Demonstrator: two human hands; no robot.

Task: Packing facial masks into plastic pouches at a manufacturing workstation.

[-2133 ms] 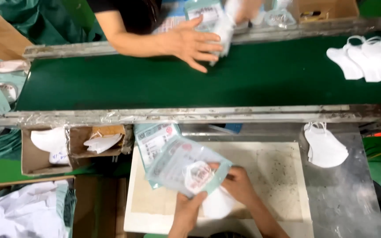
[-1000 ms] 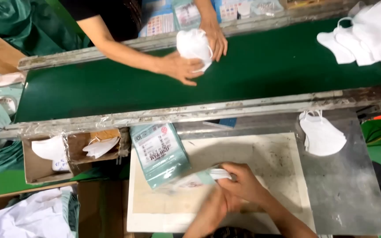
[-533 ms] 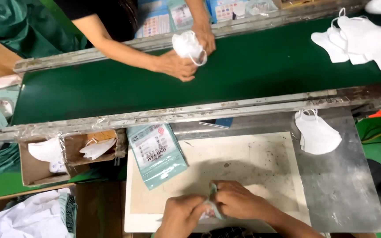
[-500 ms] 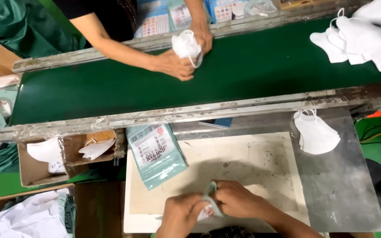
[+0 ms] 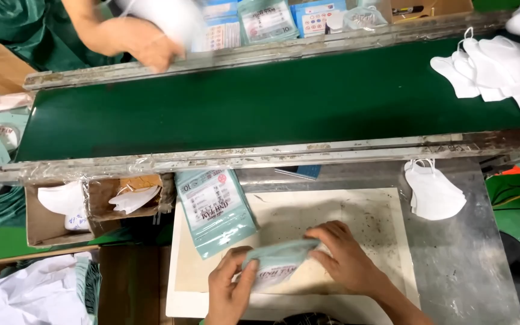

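My left hand (image 5: 230, 292) and my right hand (image 5: 344, 256) both grip a light teal printed pouch (image 5: 278, 265), held edge-up over a cream work board (image 5: 332, 210). The left hand pinches its lower left end, the right hand its upper right end. A stack of the same flat teal pouches (image 5: 215, 207) lies on the board's left side. A pile of folded white masks (image 5: 434, 192) rests on the metal table to the right of the board.
A green conveyor belt (image 5: 272, 102) runs across, carrying several white masks (image 5: 495, 66) at its right end. Another person's hand (image 5: 142, 45) reaches at the far side. A cardboard box (image 5: 91, 201) with white pieces sits left; white cloth (image 5: 31, 295) lies bottom left.
My hands turned the pouch up and spread along it. The other person's hands lifted their mask off the belt toward the far rail. The masks on the belt travelled right.
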